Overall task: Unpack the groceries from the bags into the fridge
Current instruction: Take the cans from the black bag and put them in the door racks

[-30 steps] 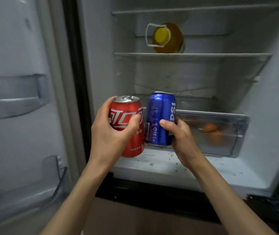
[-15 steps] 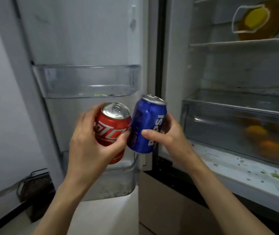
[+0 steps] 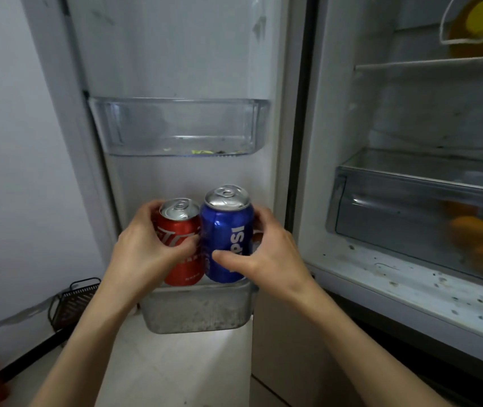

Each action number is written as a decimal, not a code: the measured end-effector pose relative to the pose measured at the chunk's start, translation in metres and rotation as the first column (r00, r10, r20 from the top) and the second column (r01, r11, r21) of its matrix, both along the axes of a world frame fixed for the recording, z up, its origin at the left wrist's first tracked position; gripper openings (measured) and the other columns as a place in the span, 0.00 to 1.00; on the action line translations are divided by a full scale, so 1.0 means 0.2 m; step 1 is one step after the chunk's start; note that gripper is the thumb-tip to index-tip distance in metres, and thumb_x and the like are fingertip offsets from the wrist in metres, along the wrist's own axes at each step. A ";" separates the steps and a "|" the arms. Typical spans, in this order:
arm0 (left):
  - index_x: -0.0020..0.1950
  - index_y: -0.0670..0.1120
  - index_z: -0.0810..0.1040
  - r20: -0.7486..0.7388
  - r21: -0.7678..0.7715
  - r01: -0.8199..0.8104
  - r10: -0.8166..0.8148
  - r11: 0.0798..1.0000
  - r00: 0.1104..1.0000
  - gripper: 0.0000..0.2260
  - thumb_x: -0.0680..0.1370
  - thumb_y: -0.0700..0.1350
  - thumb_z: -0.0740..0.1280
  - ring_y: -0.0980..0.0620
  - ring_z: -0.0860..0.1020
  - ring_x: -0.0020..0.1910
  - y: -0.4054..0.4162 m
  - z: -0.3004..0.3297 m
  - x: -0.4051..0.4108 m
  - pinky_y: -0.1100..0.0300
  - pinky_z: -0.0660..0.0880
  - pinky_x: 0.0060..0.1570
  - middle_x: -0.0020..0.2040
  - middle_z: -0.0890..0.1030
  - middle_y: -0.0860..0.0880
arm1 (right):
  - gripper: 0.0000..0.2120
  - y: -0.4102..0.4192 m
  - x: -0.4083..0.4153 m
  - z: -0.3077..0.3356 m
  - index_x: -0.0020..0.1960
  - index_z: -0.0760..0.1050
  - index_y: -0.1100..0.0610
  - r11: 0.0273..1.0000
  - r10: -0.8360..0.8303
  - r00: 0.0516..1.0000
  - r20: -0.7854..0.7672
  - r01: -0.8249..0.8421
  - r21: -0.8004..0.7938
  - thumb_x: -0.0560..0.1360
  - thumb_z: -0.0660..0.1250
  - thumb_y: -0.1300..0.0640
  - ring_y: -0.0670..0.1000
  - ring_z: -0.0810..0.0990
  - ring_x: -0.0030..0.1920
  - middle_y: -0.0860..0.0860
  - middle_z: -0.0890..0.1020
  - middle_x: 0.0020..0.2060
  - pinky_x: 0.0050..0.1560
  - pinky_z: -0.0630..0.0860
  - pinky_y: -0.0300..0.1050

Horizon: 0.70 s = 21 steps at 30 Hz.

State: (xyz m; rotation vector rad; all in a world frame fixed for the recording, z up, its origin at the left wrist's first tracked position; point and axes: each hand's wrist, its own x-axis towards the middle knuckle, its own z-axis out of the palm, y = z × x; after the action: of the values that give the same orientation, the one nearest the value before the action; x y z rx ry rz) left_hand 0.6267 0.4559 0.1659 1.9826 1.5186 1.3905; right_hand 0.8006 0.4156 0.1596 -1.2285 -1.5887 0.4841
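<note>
Cans (image 3: pixel 205 239) held above lower door bin (image 3: pixel 196 312).

red can (image 3: pixel 180 245), blue can (image 3: pixel 227 233), yellow bottle cap (image 3: pixel 482 13), orange fruit (image 3: pixel 469 230)

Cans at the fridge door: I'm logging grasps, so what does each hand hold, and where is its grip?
Left hand grips the red can around its side; right hand grips the blue can around its side.

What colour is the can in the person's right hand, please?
Blue, with white lettering; the can in the right hand shows best in the head view.
</note>
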 end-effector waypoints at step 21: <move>0.63 0.48 0.71 -0.425 -0.102 0.012 -0.054 0.995 0.904 0.25 0.68 0.51 0.72 0.46 0.73 0.55 0.03 0.02 -0.09 0.59 0.69 0.53 0.51 0.66 0.49 | 0.39 0.06 -0.01 0.09 0.66 0.56 0.46 0.972 0.151 0.873 0.464 -0.045 -0.231 0.63 0.75 0.52 0.47 0.78 0.48 0.45 0.76 0.51 0.46 0.77 0.42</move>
State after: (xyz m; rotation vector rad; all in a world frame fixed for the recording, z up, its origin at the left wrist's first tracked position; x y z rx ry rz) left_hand 0.6095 0.4618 0.1694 2.3452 1.6761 0.8790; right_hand 0.7978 0.4270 0.1768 -1.5192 -2.0695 0.4444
